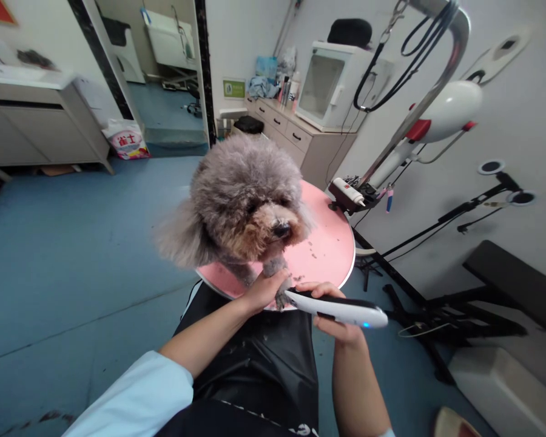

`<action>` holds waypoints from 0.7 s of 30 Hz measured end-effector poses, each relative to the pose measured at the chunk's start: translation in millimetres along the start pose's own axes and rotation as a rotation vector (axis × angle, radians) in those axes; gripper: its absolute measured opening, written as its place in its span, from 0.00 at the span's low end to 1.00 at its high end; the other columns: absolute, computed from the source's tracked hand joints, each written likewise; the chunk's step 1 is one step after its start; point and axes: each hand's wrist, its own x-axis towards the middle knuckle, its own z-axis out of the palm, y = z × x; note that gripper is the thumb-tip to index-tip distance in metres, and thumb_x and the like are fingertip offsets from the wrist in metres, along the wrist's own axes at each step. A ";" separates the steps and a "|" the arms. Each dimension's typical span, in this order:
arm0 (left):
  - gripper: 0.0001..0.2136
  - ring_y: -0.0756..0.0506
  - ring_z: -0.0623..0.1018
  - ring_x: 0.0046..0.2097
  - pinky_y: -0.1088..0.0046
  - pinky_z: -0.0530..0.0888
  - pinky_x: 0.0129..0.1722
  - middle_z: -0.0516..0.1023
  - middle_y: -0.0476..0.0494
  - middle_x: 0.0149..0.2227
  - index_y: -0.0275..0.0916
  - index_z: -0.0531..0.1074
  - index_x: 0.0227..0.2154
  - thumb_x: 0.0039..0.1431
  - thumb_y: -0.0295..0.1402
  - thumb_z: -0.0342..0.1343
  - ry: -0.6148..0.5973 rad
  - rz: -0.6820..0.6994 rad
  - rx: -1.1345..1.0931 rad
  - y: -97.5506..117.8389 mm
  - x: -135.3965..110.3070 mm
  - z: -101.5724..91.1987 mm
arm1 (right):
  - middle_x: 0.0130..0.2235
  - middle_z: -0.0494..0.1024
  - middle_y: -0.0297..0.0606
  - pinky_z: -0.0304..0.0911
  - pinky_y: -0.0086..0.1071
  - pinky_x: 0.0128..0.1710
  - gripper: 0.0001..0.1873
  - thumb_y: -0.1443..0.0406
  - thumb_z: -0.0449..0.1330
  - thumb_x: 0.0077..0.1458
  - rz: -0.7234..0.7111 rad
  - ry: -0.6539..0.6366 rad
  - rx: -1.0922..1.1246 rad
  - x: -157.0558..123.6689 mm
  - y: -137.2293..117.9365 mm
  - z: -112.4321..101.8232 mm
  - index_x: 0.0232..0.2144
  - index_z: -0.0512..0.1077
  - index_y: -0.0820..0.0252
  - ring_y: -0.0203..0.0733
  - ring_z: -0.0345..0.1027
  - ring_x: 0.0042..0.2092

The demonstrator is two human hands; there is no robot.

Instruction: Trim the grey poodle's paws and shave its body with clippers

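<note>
A fluffy grey poodle-like dog point(250, 182) with a tan muzzle stands on a round pink grooming table point(332, 243). My left hand point(266, 290) is closed around one of its front legs, just above the paw point(282, 298). In my right hand point(334, 309) is a white and black hair clipper point(346, 311) with a blue light lit near its rear end. The clipper's head touches or nearly touches the paw; the exact contact is too small to make out. Bits of cut fur point(312, 249) lie on the tabletop.
A metal grooming arm point(455, 54) with a hanging black loop rises at the table's right. Clamped there is a black holder point(348, 197) with a white bottle. Behind stand drawers point(277, 121) and a white cabinet point(323, 85). A black bench point(519, 285) is at right.
</note>
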 end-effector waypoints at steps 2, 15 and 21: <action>0.12 0.47 0.72 0.31 0.74 0.68 0.32 0.74 0.48 0.25 0.39 0.70 0.22 0.51 0.42 0.57 -0.018 -0.001 0.020 2.6 -1.1 0.5 | 0.41 0.81 0.46 0.70 0.55 0.46 0.22 0.59 0.74 0.38 0.089 -0.116 0.027 17.5 -6.1 -12.1 0.37 0.75 0.57 0.54 0.76 0.46; 0.14 0.49 0.71 0.26 0.75 0.69 0.26 0.73 0.49 0.23 0.37 0.70 0.23 0.43 0.44 0.63 0.068 -0.097 -0.243 3.4 2.4 5.8 | 0.56 0.74 0.47 0.74 0.47 0.46 0.19 0.65 0.64 0.54 -0.404 0.403 -0.240 -41.6 29.4 36.5 0.48 0.67 0.51 0.52 0.72 0.55; 0.17 0.50 0.70 0.22 0.74 0.67 0.23 0.71 0.51 0.20 0.37 0.71 0.26 0.41 0.45 0.64 0.035 -0.171 -0.334 4.7 0.1 10.7 | 0.55 0.76 0.47 0.76 0.44 0.45 0.24 0.73 0.64 0.48 -0.592 0.315 -0.677 -46.1 23.3 45.4 0.48 0.69 0.54 0.51 0.75 0.51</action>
